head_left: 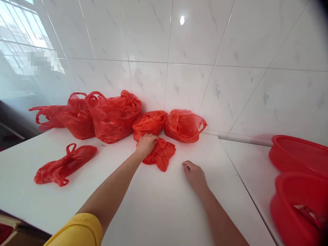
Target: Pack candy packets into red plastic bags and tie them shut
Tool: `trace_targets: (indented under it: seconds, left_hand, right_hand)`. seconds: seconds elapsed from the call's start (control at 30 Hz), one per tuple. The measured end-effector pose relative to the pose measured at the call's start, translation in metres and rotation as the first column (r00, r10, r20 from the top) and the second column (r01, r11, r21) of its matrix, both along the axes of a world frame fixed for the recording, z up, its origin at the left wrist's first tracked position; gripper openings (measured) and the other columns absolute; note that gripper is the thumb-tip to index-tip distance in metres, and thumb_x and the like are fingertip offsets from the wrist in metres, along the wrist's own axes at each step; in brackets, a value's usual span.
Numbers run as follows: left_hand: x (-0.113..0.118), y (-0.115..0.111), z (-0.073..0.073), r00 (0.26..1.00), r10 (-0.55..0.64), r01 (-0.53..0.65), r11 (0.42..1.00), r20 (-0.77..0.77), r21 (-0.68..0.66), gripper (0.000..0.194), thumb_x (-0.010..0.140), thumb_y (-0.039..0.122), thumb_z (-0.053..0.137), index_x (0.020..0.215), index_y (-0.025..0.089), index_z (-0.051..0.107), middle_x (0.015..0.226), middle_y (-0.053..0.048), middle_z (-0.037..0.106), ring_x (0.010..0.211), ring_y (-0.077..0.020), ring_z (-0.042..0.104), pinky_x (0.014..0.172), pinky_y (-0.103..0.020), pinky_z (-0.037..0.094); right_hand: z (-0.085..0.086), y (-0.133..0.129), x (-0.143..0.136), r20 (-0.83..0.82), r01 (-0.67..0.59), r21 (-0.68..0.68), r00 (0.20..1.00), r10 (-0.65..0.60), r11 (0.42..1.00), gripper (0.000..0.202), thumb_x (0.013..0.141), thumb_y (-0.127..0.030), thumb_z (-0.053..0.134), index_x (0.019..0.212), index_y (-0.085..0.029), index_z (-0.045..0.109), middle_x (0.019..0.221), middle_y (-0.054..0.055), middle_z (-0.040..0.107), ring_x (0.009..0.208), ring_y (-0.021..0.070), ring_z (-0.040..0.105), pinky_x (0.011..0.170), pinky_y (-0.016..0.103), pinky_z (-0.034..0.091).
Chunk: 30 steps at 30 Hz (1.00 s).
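Just under the left hand (147, 145), fingers curled narrow, crumpled red bag (162, 153), right hand (194, 173) loosely closed.

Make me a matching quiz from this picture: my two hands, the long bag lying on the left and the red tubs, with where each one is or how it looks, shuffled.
1. Left hand
2. Right hand
3. Long red bag
4. Red tubs

A. At the far right, cut off by the picture's edge
B. Fingers curled, touching no bag
C. Lying nearest the left forearm
D. At the middle red plastic

Pairs: 1-D, 2-B, 3-C, 4-A
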State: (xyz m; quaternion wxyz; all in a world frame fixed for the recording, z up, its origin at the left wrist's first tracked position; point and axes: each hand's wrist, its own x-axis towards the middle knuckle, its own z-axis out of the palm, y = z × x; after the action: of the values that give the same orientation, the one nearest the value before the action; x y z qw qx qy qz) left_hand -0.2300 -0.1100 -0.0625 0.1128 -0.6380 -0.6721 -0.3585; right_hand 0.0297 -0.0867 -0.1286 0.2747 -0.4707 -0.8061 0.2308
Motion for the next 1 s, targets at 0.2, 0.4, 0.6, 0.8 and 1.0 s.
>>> trace_targets:
  seconds: [0.2, 0.4, 0.6, 0.8, 1.0]
  left_hand:
    - [0.004, -0.015, 0.031, 0.963, 0.205, -0.258, 0.891, 0.175, 0.373, 0.011, 0.082, 0.019, 0.046, 0.088, 0.02, 0.055, 0.101, -0.007, 0.058, 0.099, -0.0219, 0.05, 0.089, -0.038, 0.039]
    - [0.015, -0.006, 0.027, 0.938, 0.117, -0.169, 0.976, 0.325, 0.137, 0.013, 0.08, 0.026, 0.05, 0.068, 0.02, 0.049, 0.07, 0.001, 0.056, 0.067, -0.0151, 0.052, 0.065, -0.028, 0.04]
    - [0.026, -0.01, -0.006, 0.927, 0.113, -0.141, 0.989, 0.358, 0.053, 0.005, 0.078, 0.022, 0.049, 0.077, 0.022, 0.053, 0.063, 0.003, 0.056, 0.057, -0.0132, 0.05, 0.054, -0.025, 0.036]
    - [0.011, -0.02, -0.006, 0.911, 0.089, -0.181, 0.964, 0.404, 0.196, 0.037, 0.076, 0.015, 0.047, 0.111, 0.025, 0.051, 0.093, -0.002, 0.065, 0.079, -0.0167, 0.058, 0.07, -0.028, 0.044]
    - [-0.01, -0.024, 0.009, 0.864, 0.059, -0.269, 0.894, 0.5, 0.359, 0.032, 0.068, 0.022, 0.061, 0.1, 0.021, 0.057, 0.093, -0.001, 0.064, 0.081, -0.0175, 0.058, 0.071, -0.027, 0.046]
  right_hand:
    - [0.006, -0.013, -0.02, -0.041, -0.065, 0.177, 0.996, 0.074, 0.982, 0.03, 0.088, -0.036, 0.038, 0.107, -0.028, 0.06, 0.066, -0.001, 0.059, 0.061, 0.0164, 0.055, 0.061, 0.028, 0.041]
    - [0.013, -0.038, -0.06, -0.304, -0.116, 0.295, 0.93, 0.209, 0.948, 0.071, 0.077, -0.047, 0.058, 0.139, -0.027, 0.031, 0.138, 0.01, 0.037, 0.109, 0.0268, 0.051, 0.087, 0.042, 0.046]
    - [0.009, -0.03, -0.065, -0.642, -0.097, -0.027, 0.765, 0.057, 0.995, 0.058, 0.082, -0.051, 0.051, 0.132, -0.023, 0.04, 0.126, 0.009, 0.053, 0.114, 0.0243, 0.051, 0.091, 0.039, 0.045]
    - [0.004, 0.002, -0.047, -0.781, -0.121, -0.531, 0.454, -0.429, 0.839, 0.032, 0.081, -0.05, 0.051, 0.089, -0.019, 0.058, 0.077, 0.001, 0.065, 0.062, 0.0148, 0.061, 0.058, 0.029, 0.052]
    - [0.008, 0.011, -0.039, -0.83, -0.215, -0.548, 0.26, -0.494, 0.808, 0.02, 0.075, -0.036, 0.06, 0.086, -0.02, 0.057, 0.078, -0.001, 0.063, 0.065, 0.0122, 0.061, 0.057, 0.024, 0.052]
